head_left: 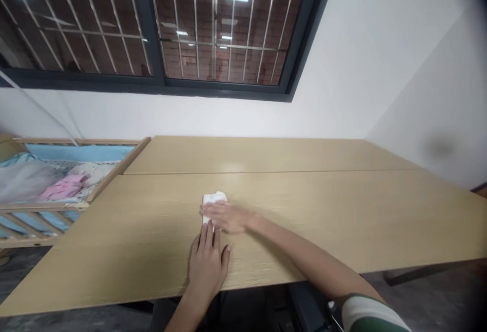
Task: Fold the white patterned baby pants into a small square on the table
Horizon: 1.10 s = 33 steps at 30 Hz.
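Note:
A small white piece of what looks like folded tissue (213,198) lies flat on the light wooden table (323,210), left of the middle. My right hand (227,216) reaches in from the right and rests across the tissue, its fingers stretched out to the left and slightly smeared by motion. Below it, my left hand (208,258) lies palm down on the tabletop, fingers extended and the thumb apart. Its fingertips meet the tissue's lower edge. Part of the tissue is hidden under both hands.
To the left stands a wooden crib (91,197) with blue padding, bedding and a pink cloth (65,187). A seam crosses the tabletop toward the back. Behind are a white wall (327,78) and a barred window (224,27). The table's front edge runs close to me.

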Motion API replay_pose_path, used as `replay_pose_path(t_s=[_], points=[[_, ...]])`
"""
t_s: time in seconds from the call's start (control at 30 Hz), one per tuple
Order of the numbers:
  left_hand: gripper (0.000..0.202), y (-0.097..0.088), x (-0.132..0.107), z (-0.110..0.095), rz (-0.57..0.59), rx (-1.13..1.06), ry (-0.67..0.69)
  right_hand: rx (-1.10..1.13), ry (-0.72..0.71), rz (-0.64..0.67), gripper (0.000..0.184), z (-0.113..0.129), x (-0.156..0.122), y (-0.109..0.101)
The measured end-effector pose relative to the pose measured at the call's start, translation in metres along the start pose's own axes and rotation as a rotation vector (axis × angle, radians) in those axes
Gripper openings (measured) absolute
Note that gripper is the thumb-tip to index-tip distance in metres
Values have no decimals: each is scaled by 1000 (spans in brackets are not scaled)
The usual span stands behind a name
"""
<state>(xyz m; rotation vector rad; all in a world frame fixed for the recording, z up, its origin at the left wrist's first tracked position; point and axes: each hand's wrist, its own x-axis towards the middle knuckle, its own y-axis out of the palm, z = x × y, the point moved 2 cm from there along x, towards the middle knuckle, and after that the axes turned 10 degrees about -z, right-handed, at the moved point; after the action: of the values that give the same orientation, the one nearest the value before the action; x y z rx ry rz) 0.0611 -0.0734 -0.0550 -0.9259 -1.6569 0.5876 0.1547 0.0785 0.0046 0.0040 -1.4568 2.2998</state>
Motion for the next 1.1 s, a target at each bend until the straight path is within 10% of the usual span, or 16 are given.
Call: replay_pose_path(t_s=[0.23,0.5,0.7,0.87,1.1], points=[[54,-4,9,4,31,6,12,-133,108,-92,55,-60,19,-15],[50,-27,97,68,255,94,-290,-64,364,-541,42,-46,2,-11],[34,-20,113,49,346,27,-258,2,487,-495,22,-21,12,-2],[26,-76,63,61,337,-22,-213,23,442,-468,16,52,7,26],[36,-198,-89,164,427,-120,-290,681,355,-135,30,186,28,114]])
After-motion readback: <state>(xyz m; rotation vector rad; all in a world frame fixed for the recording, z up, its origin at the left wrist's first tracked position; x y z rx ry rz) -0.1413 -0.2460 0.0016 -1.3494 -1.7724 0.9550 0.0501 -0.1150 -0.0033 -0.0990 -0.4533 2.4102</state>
